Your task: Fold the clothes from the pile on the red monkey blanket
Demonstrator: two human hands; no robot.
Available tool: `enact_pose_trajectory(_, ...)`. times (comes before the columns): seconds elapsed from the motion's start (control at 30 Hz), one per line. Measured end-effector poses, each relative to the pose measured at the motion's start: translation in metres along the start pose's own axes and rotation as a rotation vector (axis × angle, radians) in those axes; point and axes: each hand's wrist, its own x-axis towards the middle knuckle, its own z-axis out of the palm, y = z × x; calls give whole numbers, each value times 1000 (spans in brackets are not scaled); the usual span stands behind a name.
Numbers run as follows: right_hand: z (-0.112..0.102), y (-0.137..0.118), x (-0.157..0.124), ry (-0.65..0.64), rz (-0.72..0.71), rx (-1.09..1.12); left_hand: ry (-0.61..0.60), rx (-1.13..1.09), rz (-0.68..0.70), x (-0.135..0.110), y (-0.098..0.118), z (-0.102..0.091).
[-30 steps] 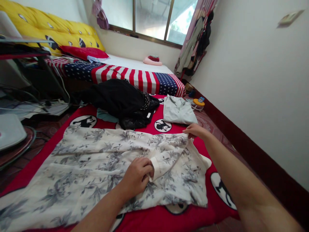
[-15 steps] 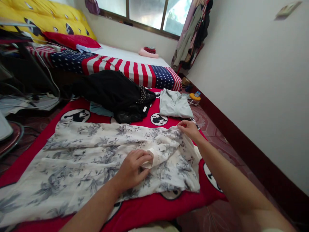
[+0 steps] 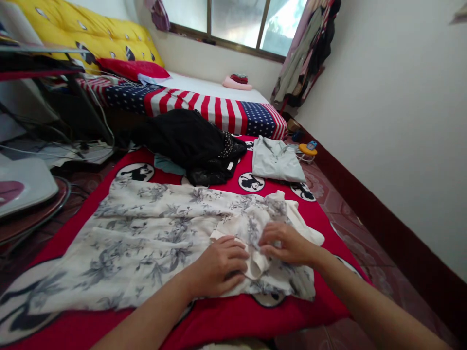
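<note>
A thin, soft white dress (image 3: 146, 238) with a grey floral print is lying spread across the near part of a red blanket (image 3: 233, 316) printed with round black-and-white figures, its fabric flat on the left and bunching into folds on the right. The left hand (image 3: 221, 265) is resting palm down on the dress, fingers curled and pinching a plain white cuff (image 3: 255, 262). The right hand (image 3: 286, 243) is reaching in from the right, just beside the left, its fingers gathering the crumpled cloth next to the cuff. Both forearms are stretching forward from the near edge. Farther off, a rumpled black garment (image 3: 193, 143) is lying in a heap, and to its right a folded pale shirt (image 3: 277, 160) is lying flat and squarish. Behind them a striped, starred sheet (image 3: 219, 109) is covering a low mattress.
</note>
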Motion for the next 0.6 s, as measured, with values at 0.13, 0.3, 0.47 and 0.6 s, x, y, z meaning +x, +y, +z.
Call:
enact_pose_trajectory(0.13, 4, -12, -4, -205, 154, -36, 56, -101, -59, -12, 5, -10)
enact_pose_trajectory(0.3, 3, -18, 14, -46, 175, 76, 281, 71, -291, -45, -11, -47)
enact_pose_trajectory(0.47, 22, -19, 48, 133, 52, 119, 442, 469, -565, -103, -53, -108)
enact_pose_trajectory(0.6, 44, -16, 83, 325, 58, -51, 328, 688, -710, -138, -75, -145)
